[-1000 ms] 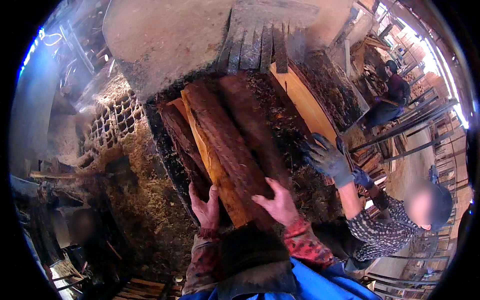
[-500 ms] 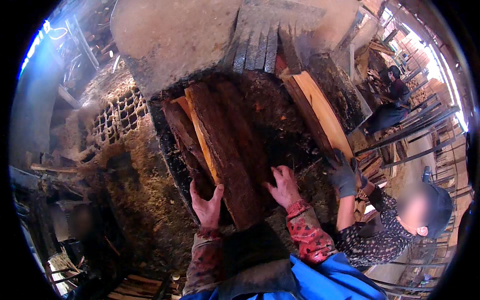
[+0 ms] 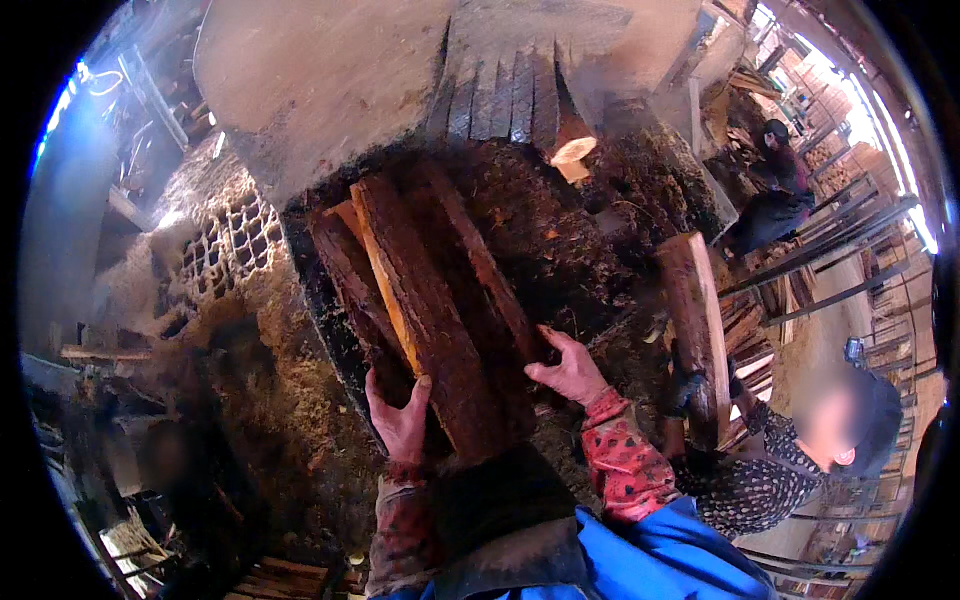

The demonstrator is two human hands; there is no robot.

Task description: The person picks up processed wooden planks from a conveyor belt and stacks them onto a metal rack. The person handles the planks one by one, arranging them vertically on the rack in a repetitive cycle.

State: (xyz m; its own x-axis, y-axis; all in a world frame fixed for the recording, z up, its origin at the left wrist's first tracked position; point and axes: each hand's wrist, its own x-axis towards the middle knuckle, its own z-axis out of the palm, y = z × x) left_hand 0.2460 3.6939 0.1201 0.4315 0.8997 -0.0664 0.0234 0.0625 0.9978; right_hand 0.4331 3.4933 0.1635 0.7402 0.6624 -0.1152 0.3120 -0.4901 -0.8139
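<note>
Several long split logs (image 3: 430,310) with dark bark lie side by side on a dark, debris-covered platform (image 3: 560,230). My left hand (image 3: 400,420) grips the near end of the logs from the left side. My right hand (image 3: 572,368) presses on the right edge of the same bundle, fingers spread over the bark. To the right, another person's gloved hand (image 3: 685,385) holds a separate upright log (image 3: 695,325).
A pale brick lattice wall (image 3: 225,250) stands at left. A rough clay wall (image 3: 340,80) and dark slats (image 3: 510,95) rise behind the platform. A second person (image 3: 775,190) sits at the far right by metal rails. Stacked wood (image 3: 280,578) lies at the bottom.
The logs have slid farther up the platform with my hands following. The neighbouring person has taken up a separate log and holds it upright at the right.
</note>
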